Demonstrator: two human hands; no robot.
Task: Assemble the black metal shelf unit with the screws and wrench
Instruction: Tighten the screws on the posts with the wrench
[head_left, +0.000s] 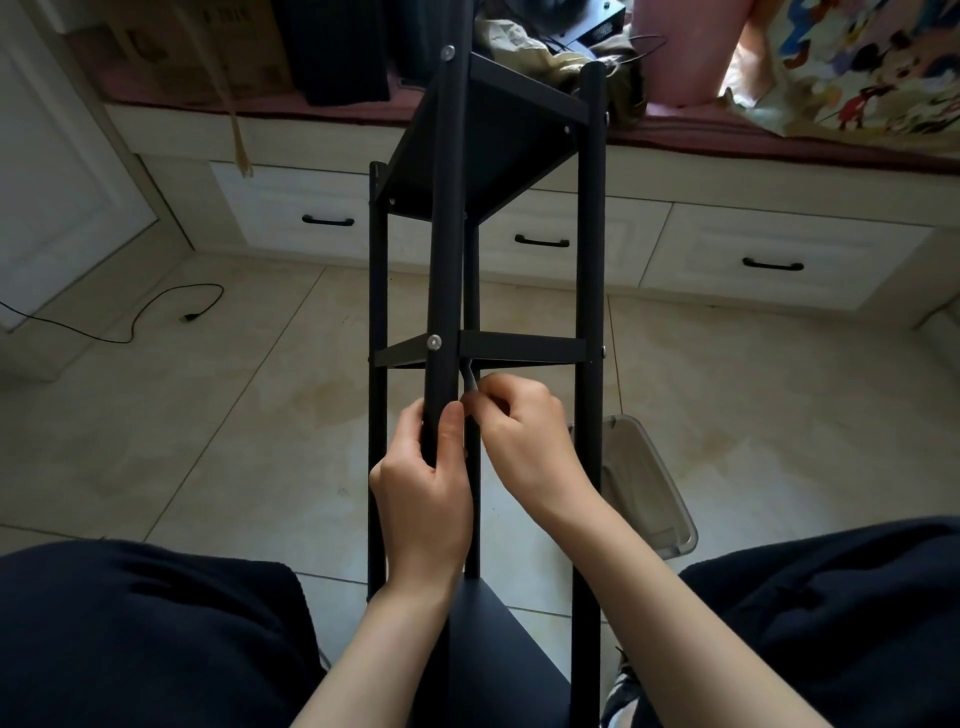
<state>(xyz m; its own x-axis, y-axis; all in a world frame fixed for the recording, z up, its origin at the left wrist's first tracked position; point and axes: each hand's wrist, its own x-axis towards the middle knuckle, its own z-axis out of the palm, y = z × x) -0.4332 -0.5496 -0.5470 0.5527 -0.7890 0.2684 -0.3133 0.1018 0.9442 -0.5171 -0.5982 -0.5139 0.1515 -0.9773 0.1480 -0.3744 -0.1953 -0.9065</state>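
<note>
You have the black metal shelf unit (519, 345) lying tipped toward you over the tiled floor (234, 415), its near end between your knees and its far end reaching to the drawer front of the window bench. Your left hand (423, 499) wraps its curled fingers and thumb around the nearest post (444, 260), just below the middle shelf tier. A silver screw head (434, 341) shows on that post where the middle tier joins it, and another screw head (448, 52) sits near the post's far end by the top tier. Your right hand (524, 436) sits just beside the left, fingers curled and pinching a small dark wrench (469, 382) whose tip points up under the middle tier; whether it is seated on a fastener you cannot tell. A clear plastic container (649, 488) lies on the floor just right of the right-hand post. A black cable (156, 306) trails across the floor at the left. White drawers with black handles (542, 241) run along the bench front beyond the unit.
</note>
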